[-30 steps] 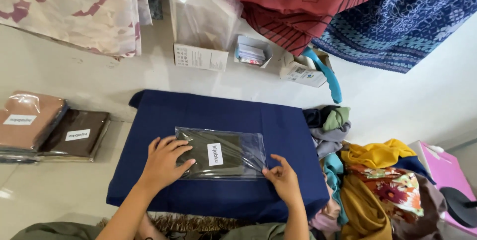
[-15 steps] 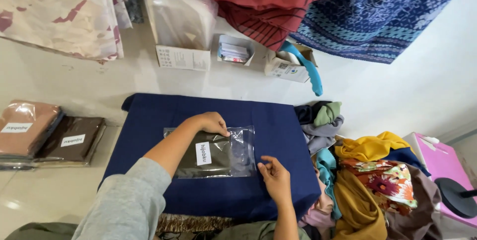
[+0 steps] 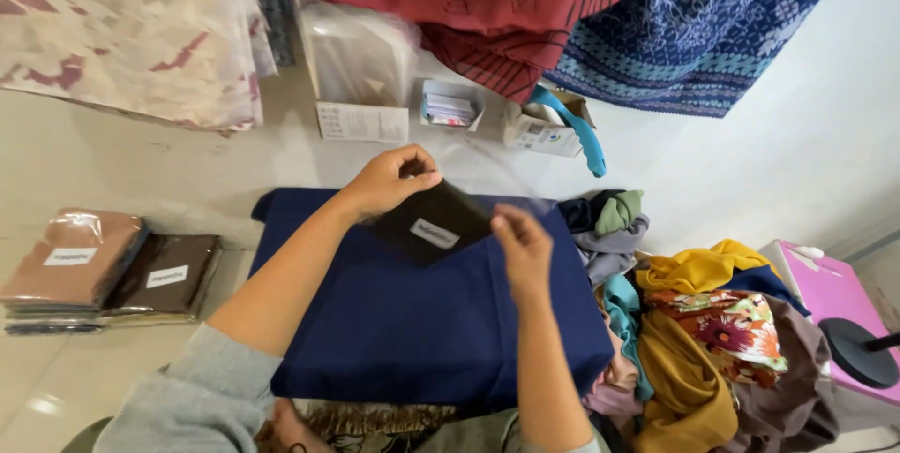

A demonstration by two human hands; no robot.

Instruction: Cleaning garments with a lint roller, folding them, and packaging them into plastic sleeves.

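A clear plastic bag holding dark folded cloth (image 3: pixel 431 223), with a white label, is lifted off the navy blue cloth pad (image 3: pixel 422 331). My left hand (image 3: pixel 389 181) grips the bag's upper left corner. My right hand (image 3: pixel 520 242) pinches its right edge. The bag is tilted, its left side higher. My grey sleeve shows at the lower left.
Stacked bagged cloths, one pink-brown (image 3: pixel 75 261) and one dark brown (image 3: pixel 164 275), lie on the floor at left. A heap of coloured cloths (image 3: pixel 694 322) sits at right. Boxes (image 3: pixel 361 120) and hanging fabrics line the back. A pink box (image 3: pixel 825 289) is far right.
The bag lay flat on the navy pad under both hands; now both hands have raised it off the pad and tilted it.
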